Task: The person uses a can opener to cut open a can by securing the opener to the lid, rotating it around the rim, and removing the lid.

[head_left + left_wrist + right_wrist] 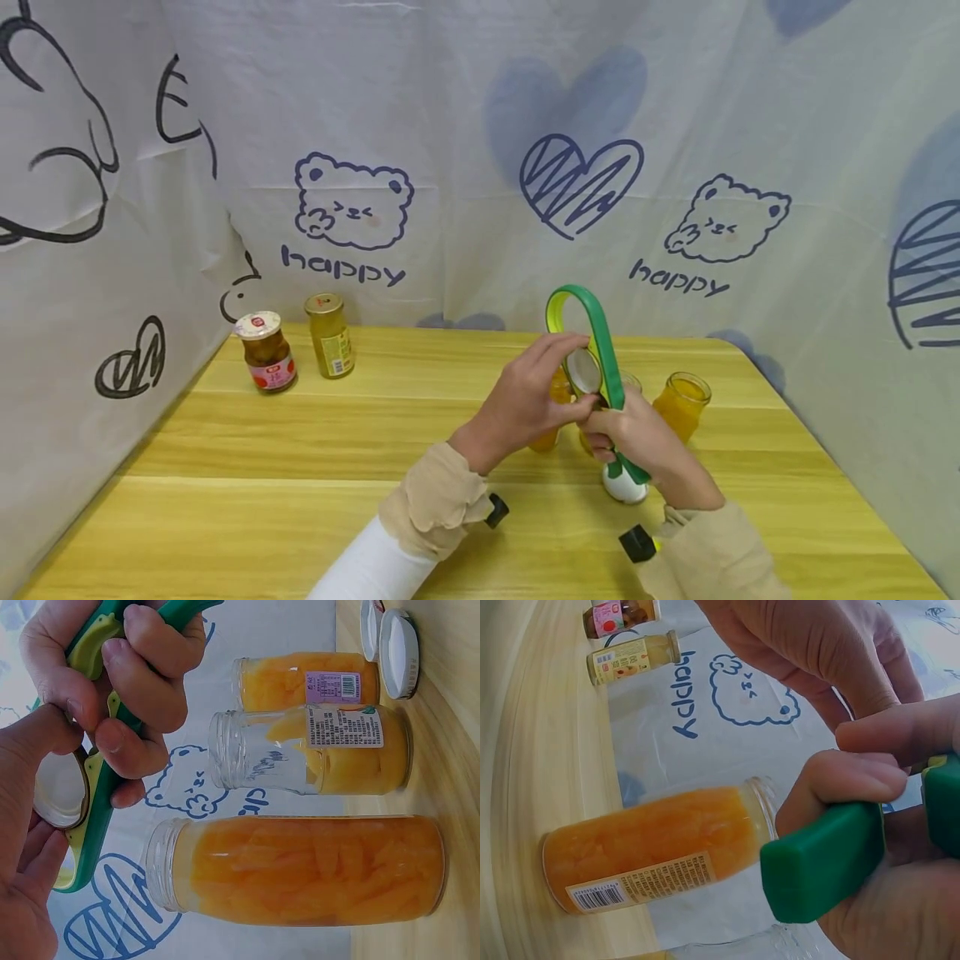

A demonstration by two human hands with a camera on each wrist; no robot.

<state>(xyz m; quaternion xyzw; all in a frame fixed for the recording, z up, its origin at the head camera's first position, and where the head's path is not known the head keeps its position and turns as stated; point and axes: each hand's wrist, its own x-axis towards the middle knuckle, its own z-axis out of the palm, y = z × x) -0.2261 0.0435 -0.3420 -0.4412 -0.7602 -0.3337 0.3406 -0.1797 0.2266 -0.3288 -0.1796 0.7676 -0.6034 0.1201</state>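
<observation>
Above the worktop (787, 492), right: left hand (516, 407) pinching round, white-lined metal lid (583, 372).
Green-and-yellow looped plastic opener (611, 375): right hand (641, 437) curled round handles (825, 862); likely light, stiff.
Lid: probably slick; hold edgewise.

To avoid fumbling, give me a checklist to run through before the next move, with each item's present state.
1. Right grip secure on the green opener: ok, its fingers curl round the handles.
2. Held lid free of the opener: not ok, it sits within the loop, pinched by the left grip.
3. Tall orange jar, middle jar and purple-label jar uncovered: ok, all three mouths are bare.
4. Brown-fruit jar and yellow-label jar uncovered: not ok, both have lids on.
5. Which jar the held lid fits: cannot tell.
</observation>
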